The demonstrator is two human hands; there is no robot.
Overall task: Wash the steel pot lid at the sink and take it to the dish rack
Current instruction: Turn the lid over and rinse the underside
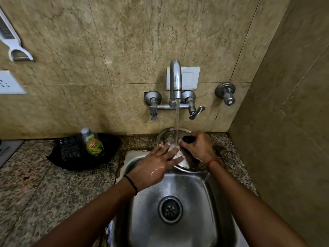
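Note:
The round steel pot lid (166,136) is tilted under the running tap (175,79), above the back edge of the steel sink (146,202). My right hand (197,146) grips the lid's black knob, fingers curled round it. My left hand (156,166) lies flat with straight wet fingers against the lid's face, right in the stream of water. The lower part of the lid is hidden behind both hands.
A green dish-soap bottle (92,142) stands in a black basket (71,154) on the granite counter left of the sink. Tap levers (195,112) and a separate valve (226,93) stick out of the tiled wall. A side wall rises close on the right.

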